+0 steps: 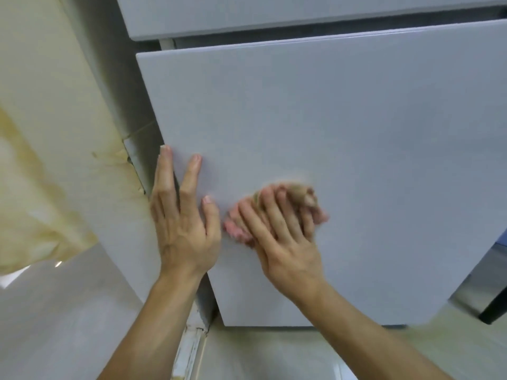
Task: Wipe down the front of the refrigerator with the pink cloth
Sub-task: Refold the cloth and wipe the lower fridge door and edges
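Right hand pressing bunched pink cloth flat against lower refrigerator door, fingers curled over it. Left hand splayed wide, bracing door's left edge. Soft, light, crushable (likely damp); best palmed from above.

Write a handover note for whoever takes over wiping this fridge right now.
Left hand: open, flat on the left edge of the lower refrigerator door, bracing it.
Right hand: pressing the bunched pink cloth against the door's lower left area; blurred.
Done: cannot tell from the surface how much has been wiped.
Left: the rest of this door and the upper door.
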The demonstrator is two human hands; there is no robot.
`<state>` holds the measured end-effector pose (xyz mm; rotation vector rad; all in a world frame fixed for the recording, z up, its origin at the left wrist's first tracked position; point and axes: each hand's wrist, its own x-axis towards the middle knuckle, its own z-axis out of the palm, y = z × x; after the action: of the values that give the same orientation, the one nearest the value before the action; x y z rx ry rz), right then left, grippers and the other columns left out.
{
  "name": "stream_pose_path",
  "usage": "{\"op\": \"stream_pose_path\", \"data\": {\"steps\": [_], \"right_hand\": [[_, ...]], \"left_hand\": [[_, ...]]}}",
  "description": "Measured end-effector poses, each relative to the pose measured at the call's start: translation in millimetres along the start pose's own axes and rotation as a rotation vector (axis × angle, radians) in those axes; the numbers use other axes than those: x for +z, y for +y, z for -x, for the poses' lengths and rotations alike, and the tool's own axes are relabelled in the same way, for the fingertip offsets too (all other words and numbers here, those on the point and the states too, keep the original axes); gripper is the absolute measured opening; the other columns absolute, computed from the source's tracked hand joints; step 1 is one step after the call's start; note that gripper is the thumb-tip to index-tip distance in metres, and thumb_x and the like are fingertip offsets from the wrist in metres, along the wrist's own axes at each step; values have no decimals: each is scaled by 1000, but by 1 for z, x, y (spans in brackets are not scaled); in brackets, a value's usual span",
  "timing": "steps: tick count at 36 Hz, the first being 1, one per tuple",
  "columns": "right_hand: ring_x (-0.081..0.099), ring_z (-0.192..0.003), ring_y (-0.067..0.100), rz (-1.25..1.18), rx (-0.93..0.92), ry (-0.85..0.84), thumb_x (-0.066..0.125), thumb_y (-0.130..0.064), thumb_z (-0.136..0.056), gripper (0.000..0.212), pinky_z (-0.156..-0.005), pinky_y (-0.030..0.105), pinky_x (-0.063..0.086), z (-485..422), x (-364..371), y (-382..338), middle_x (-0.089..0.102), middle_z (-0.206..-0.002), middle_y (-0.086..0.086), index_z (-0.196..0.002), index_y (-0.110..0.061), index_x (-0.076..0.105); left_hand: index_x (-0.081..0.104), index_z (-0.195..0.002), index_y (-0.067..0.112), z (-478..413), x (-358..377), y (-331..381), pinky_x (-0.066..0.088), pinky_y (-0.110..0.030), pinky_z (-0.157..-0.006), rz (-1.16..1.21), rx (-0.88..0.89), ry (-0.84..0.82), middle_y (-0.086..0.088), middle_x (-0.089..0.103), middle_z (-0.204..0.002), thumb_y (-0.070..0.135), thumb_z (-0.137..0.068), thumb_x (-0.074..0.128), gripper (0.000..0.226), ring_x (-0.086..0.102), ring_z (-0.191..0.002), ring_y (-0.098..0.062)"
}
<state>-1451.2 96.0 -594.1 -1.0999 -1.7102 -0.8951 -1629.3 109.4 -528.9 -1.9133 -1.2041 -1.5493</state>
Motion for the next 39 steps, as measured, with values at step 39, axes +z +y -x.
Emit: {"op": "stream_pose_path", "data": {"steps": [39], "right_hand": [[7,-162,20,55,-92,-216,44,3,-86,81,-131,43,-3,12,20,-45,4,-176,1,-162,-25,32]], "left_hand": [[12,-167,26,-13,-31,-77,6,-56,-130,-167,-210,-25,-19,0,-175,24,-105,51,74,-4,-163,-36]]}}
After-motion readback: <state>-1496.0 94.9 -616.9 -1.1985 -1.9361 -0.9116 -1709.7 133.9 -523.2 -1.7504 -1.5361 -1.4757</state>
